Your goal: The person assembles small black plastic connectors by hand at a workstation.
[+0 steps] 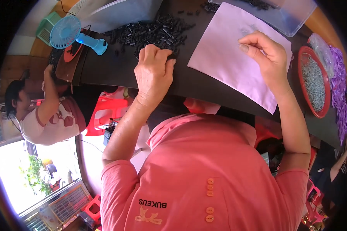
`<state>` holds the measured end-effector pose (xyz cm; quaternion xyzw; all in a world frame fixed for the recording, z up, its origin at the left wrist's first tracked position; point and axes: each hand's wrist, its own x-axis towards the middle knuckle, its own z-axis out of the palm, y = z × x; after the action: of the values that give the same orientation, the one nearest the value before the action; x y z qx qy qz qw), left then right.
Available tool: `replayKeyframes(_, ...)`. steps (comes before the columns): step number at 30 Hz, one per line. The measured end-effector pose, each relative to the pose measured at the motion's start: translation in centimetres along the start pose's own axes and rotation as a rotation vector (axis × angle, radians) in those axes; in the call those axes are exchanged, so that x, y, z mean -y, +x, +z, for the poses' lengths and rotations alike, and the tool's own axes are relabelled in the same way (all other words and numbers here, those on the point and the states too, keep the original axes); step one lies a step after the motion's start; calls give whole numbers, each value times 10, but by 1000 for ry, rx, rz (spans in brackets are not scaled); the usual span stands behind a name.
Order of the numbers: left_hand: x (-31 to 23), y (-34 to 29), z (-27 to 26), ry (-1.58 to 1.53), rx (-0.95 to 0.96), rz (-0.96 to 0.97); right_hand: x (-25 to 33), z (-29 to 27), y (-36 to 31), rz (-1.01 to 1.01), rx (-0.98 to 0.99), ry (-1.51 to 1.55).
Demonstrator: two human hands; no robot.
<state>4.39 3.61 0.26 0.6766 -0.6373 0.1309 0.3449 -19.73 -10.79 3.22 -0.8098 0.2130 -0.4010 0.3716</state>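
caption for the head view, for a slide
Left hand at a pile of small black parts; right hand over a pink cloth, silvery pieces in a red tray beyond.

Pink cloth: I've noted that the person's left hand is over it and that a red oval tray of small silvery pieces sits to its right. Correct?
Not quite: the head view shows the right hand over the pink cloth. The red oval tray of small silvery pieces does sit to its right.

The cloth (229,57) lies between parts pile (160,32) and bowl (327,86).
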Motion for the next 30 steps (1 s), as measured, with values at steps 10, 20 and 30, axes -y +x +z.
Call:
replayKeyframes(10,18,6,4,136,73,222,-5,5,-2,4,51,12)
replayKeyframes(20,-38,40,8,-1176,226,-578,13,5,4,37,77,54)
replayKeyframes(30,-73,55,23,-1475,133,-623,27,21,15,4,-29,95)
